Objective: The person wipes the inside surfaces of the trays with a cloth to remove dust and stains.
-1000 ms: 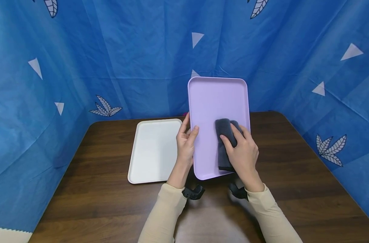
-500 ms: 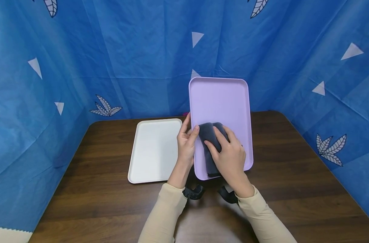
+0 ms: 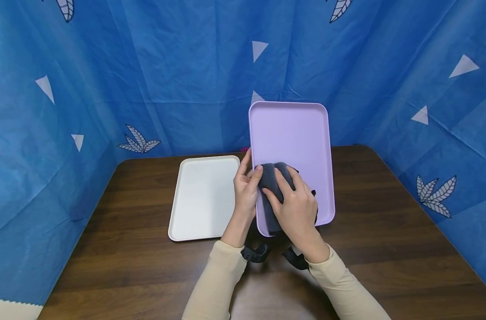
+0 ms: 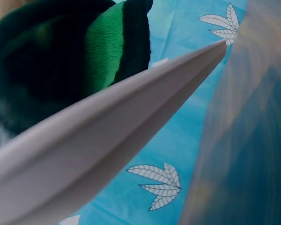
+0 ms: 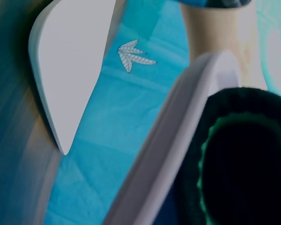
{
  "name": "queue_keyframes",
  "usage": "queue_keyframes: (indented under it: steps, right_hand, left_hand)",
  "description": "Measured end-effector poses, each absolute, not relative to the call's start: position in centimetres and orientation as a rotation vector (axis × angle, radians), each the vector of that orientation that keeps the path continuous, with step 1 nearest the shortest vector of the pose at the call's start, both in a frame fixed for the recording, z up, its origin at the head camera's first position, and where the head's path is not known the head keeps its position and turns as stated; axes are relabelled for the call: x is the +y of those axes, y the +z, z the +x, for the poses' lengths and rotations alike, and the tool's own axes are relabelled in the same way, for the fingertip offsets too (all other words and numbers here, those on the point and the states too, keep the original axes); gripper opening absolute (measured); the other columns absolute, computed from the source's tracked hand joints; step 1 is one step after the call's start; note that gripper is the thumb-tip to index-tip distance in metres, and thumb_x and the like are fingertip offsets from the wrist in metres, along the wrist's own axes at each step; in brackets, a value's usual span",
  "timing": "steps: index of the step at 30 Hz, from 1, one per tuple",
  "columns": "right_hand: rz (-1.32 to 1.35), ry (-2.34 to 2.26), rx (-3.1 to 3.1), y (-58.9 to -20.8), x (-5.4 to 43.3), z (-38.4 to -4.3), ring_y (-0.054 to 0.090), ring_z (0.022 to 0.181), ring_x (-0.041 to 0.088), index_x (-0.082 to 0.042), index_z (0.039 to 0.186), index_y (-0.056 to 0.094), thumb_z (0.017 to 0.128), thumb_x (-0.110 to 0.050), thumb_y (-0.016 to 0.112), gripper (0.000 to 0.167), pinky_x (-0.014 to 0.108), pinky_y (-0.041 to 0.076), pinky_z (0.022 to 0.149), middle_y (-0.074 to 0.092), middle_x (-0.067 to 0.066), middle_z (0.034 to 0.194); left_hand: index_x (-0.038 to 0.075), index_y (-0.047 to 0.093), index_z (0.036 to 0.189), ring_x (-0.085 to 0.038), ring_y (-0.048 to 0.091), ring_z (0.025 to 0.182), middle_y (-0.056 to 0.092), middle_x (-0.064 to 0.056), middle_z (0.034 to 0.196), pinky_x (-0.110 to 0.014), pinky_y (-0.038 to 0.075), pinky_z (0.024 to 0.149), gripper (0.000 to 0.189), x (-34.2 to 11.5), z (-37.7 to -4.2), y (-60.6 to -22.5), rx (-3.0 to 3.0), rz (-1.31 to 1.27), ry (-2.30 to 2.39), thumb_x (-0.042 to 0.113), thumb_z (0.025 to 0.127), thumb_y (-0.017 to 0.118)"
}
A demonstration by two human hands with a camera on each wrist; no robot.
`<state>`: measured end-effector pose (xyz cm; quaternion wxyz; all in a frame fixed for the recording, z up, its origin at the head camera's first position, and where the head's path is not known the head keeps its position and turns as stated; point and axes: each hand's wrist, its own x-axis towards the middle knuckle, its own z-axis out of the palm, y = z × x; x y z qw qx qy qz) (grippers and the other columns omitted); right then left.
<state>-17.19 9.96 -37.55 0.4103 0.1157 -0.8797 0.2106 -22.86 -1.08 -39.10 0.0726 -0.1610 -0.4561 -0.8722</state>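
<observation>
Lilac rectangular plastic-looking tray [image 3: 292, 133]: our landmark; we have it raised and tilted, its inner face towards us. Whether its lower edge touches the brown wood-grain table [image 3: 118, 271], we cannot tell.
Left hand [image 3: 246, 189]: we grip the lilac tray's left long side, thumb at the rim, the other fingers outside and behind it; how far they wrap round the back is hidden.
Dark grey, soft, folded fabric cloth [image 3: 268, 177]: on the lower left part of the lilac tray's inner face, right beside our left thumb; whether they touch is unclear.
Right hand [image 3: 298, 209]: our fingers bend over the cloth and hold it against the lilac tray, with thumb and forefinger spread apart across it.
White rectangular shallow tray [image 3: 202, 200]: flat, left of the lilac tray.
Wiping stroke: we judge this to be a rub across the inner face; firm, even pressure should serve, with the folds flat and each pass overlapping the last.
Bracing: the left grip should push back against the rub, or the lilac tray may twist.
Rim: we would ease the left thumb outward so the cloth can reach the inner edge.
</observation>
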Motion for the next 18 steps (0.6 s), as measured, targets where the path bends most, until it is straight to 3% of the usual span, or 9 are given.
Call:
queue_keyframes:
  steps: [10, 18]
  right_hand:
    - [0.292, 0.525, -2.211, -37.9, 12.0, -17.7, 0.068, 0.095, 0.042, -0.007, 0.121, 0.070, 0.077, -0.030, 0.084, 0.052, 0.055, 0.057, 0.072, 0.063, 0.024, 0.122]
    - [0.216, 0.566, -2.229, -38.5, 14.6, -18.3, 0.067, 0.095, 0.046, -0.006, 0.123, 0.068, 0.078, -0.029, 0.083, 0.053, 0.059, 0.056, 0.072, 0.062, 0.026, 0.123]
  left_hand:
    - [0.012, 0.036, 0.151, -0.007, 0.064, 0.110, 0.056, -0.017, 0.139, -0.022, 0.052, 0.092, 0.054, -1.0, -22.7, -39.3, -1.412, -0.438, -2.602, 0.006, 0.100, 0.051]
    - [0.014, 0.038, 0.151, -0.007, 0.068, 0.101, 0.065, -0.011, 0.128, -0.024, 0.057, 0.081, 0.054, -1.2, -22.7, -39.1, -1.413, -0.429, -2.612, 0.005, 0.099, 0.051]
